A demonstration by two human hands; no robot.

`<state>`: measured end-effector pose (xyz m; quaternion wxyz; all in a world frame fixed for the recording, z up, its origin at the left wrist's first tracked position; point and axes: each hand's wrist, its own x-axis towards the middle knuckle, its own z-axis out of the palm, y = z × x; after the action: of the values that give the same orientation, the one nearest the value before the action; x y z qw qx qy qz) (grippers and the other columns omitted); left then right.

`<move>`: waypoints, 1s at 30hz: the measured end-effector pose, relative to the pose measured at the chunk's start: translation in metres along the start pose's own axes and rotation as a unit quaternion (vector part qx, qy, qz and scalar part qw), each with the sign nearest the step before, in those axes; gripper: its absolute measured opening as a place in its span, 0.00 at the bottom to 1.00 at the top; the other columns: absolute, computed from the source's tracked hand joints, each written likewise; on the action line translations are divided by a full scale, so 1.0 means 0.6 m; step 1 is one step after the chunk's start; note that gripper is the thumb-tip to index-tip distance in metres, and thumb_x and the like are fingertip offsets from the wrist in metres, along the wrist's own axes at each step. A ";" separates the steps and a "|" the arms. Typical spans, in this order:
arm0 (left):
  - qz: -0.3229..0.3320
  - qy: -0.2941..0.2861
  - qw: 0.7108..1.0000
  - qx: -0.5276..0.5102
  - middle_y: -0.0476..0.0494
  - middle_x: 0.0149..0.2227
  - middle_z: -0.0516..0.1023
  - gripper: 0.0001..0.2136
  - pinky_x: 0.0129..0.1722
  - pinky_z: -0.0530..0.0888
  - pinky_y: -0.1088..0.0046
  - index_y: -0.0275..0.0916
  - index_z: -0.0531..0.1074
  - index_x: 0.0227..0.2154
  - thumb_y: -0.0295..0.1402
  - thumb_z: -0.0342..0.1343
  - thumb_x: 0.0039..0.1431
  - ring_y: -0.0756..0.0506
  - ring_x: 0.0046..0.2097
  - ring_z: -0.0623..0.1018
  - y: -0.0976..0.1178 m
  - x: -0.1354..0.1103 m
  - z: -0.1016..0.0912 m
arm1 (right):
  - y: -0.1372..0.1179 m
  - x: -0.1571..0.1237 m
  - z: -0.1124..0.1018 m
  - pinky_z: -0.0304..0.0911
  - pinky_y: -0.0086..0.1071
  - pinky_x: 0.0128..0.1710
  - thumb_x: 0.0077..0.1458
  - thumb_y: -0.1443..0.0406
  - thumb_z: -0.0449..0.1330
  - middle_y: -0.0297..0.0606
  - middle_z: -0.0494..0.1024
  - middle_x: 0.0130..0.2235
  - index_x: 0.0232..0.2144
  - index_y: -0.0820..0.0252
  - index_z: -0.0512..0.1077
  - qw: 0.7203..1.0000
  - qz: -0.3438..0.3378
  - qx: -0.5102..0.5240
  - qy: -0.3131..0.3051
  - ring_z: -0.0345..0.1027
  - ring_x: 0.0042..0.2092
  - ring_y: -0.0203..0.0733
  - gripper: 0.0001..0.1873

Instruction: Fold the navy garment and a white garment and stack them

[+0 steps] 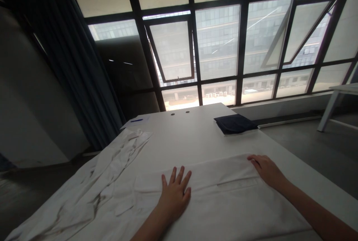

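A white garment point(223, 196) lies spread flat on the white table point(190, 133) in front of me, its far edge folded over. My left hand point(175, 192) rests flat on the middle of it with fingers spread. My right hand point(267, 170) lies palm down on the garment's far right corner, fingers together and stretched out. Neither hand holds anything.
A crumpled white cloth point(95, 189) trails along the table's left side. A folded dark blue garment point(235, 123) sits at the far right edge. A sheet of paper with a blue pen point(137, 120) lies at the far left corner. Large windows point(218, 40) stand behind; another table point(341, 92) is at right.
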<state>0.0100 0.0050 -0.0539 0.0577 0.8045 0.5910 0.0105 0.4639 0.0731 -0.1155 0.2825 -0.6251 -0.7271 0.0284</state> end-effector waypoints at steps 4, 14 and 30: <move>-0.007 0.003 1.000 0.002 0.49 0.73 0.41 0.29 0.61 0.40 0.28 0.59 0.46 0.69 0.42 0.43 0.66 0.30 0.72 0.40 0.001 0.002 0.000 | -0.003 -0.001 -0.001 0.64 0.45 0.51 0.64 0.58 0.47 0.42 0.82 0.42 0.43 0.56 0.79 1.000 -0.006 -0.019 0.000 0.72 0.45 0.51 0.21; 0.005 0.007 1.000 -0.001 0.50 0.73 0.40 0.29 0.61 0.38 0.27 0.60 0.45 0.69 0.42 0.42 0.66 0.31 0.72 0.39 -0.009 0.006 0.007 | 0.001 0.000 -0.005 0.63 0.46 0.52 0.62 0.58 0.48 0.43 0.81 0.44 0.42 0.57 0.79 1.000 0.003 0.024 -0.004 0.72 0.47 0.52 0.20; 0.004 0.012 1.000 0.001 0.50 0.73 0.41 0.28 0.61 0.39 0.28 0.60 0.46 0.69 0.43 0.42 0.67 0.31 0.72 0.40 -0.007 0.006 0.008 | -0.014 -0.005 -0.023 0.63 0.43 0.45 0.62 0.55 0.47 0.41 0.80 0.37 0.44 0.54 0.76 0.998 0.027 0.026 -0.043 0.73 0.40 0.49 0.21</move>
<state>0.0074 0.0093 -0.0591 0.0502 0.8068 0.5884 0.0197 0.4627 0.0644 -0.1018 0.2660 -0.6353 -0.7203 0.0824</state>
